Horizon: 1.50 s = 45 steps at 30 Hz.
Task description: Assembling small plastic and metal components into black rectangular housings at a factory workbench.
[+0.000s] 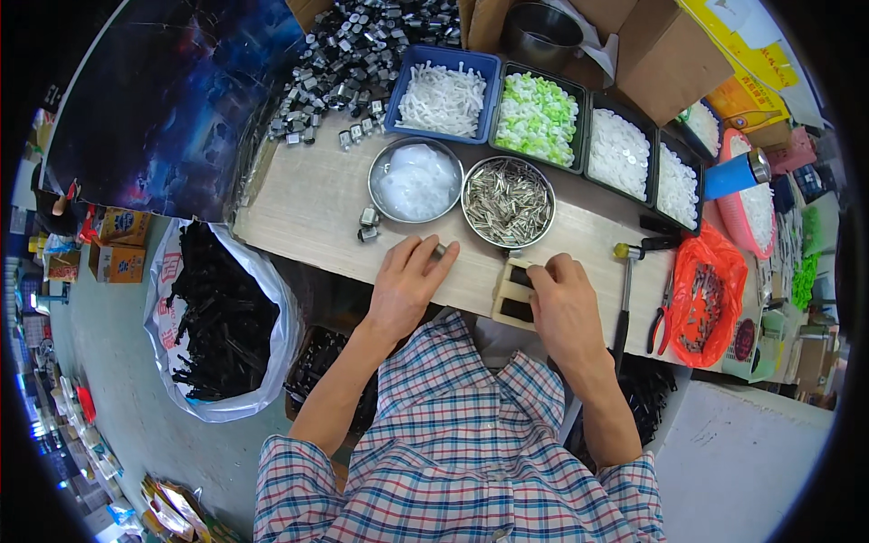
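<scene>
At about nine o'clock from the hands, a white sack of black parts (pixel 222 317) sits on the floor beside the wooden bench (pixel 308 204). At eleven o'clock a heap of small metal pieces (pixel 358 54) spreads over the bench's far end, and two loose ones (pixel 367 224) lie just beside the left hand.

The left hand (pixel 405 285) rests palm down on the bench edge, fingers loosely curled, thumb and forefinger pinched on a small metal piece (pixel 439 251) at its fingertips. That piece sits at six o'clock from the steel bowl of clear parts (pixel 415 179), close under its rim. The grip looks light; a slip could roll the piece off the near edge towards the sack.

At twelve o'clock stands a steel bowl of thin metal pins (pixel 508 201), with trays of white and green plastic parts (pixel 536 118) behind it. A careless reach could catch the bowl's rim and scatter pins.

The right hand (pixel 563 303) is curled down on a pale wooden block (pixel 512 294) with dark slots, fingertips pressing its top; whether it pinches anything small, one cannot tell. The block overhangs the bench edge, so uneven pressure could tip it. At three o'clock lie a hammer (pixel 625 290), pliers (pixel 663 317) and an orange bag (pixel 715 294).
</scene>
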Tool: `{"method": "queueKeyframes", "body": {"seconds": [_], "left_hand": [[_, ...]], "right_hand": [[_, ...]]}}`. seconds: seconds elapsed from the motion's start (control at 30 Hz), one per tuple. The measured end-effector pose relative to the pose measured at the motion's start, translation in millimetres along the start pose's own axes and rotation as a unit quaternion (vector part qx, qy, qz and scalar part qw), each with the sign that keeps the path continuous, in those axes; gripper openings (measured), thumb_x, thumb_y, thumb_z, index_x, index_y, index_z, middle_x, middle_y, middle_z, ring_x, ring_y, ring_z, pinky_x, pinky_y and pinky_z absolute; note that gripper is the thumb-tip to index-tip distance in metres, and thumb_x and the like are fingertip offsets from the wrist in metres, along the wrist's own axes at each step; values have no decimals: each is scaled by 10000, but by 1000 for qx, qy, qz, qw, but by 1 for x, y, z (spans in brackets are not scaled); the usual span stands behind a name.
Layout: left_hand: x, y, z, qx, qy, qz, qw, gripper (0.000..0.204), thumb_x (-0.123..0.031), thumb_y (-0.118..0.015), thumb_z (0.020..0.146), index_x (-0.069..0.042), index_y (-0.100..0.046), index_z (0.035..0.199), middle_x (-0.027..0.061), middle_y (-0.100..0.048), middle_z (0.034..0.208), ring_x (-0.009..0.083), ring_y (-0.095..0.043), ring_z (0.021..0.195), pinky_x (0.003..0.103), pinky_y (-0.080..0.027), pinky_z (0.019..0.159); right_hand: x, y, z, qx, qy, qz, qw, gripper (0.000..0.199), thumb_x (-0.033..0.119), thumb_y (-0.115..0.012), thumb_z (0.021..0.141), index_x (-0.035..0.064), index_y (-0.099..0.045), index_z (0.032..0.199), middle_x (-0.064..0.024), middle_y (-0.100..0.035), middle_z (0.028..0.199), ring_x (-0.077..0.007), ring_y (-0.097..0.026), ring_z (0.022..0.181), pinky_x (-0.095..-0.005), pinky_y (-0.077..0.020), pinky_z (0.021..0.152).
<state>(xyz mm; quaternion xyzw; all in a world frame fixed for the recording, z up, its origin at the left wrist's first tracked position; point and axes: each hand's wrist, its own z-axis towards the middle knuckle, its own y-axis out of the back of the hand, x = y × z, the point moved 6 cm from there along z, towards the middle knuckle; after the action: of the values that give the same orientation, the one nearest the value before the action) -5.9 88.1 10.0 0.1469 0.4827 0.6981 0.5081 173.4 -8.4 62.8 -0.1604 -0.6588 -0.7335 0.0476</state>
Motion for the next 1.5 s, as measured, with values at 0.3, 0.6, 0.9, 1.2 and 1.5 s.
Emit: {"method": "queueKeyframes", "body": {"seconds": [0.3, 0.6, 0.9, 1.2, 1.5], "left_hand": [[10, -3, -12, -71, 87, -76, 991, 386, 18, -708, 838, 0, -645, 1219, 182, -654, 1190, 365, -633, 1068, 441, -539, 904], [13, 10, -28, -59, 85, -88, 991, 275, 68, -747, 807, 9, -676, 1066, 173, -676, 1136, 363, -660, 1016, 418, -554, 854], [-55, 11, -4, -21, -6, -225, 974, 331, 58, -733, 755, 35, -685, 1082, 168, -703, 1058, 334, -676, 1016, 421, -565, 830], [-92, -16, 17, 53, -105, -153, 981, 371, -51, -693, 718, 28, -691, 1080, 141, -674, 1078, 312, -634, 1085, 407, -553, 903], [-93, -24, 18, 64, -82, -145, 984, 364, -55, -729, 758, 33, -680, 1108, 131, -651, 1037, 316, -627, 1062, 396, -545, 907]], "right_hand": [[-11, -21, 5, -46, 42, 102, 993, 182, -26, -709, 815, 20, -669, 987, -125, -644, 989, -321, -619, 917, -412, -524, 821], [-21, -17, -12, -132, 107, 105, 980, 205, -20, -755, 802, 44, -688, 985, -90, -716, 1030, -313, -645, 973, -401, -543, 822], [-25, -26, -16, -142, 124, 89, 978, 264, -1, -727, 763, 49, -703, 1020, -64, -717, 1107, -294, -630, 1040, -418, -499, 920], [-55, 5, 18, -195, 75, 128, 970, 271, -46, -679, 847, 46, -706, 1100, -122, -681, 1162, -339, -631, 1060, -433, -512, 922], [-102, 1, 152, -239, 42, 78, 967, 132, 4, -679, 881, 44, -695, 1006, -125, -673, 1051, -341, -663, 970, -403, -548, 813]]}}
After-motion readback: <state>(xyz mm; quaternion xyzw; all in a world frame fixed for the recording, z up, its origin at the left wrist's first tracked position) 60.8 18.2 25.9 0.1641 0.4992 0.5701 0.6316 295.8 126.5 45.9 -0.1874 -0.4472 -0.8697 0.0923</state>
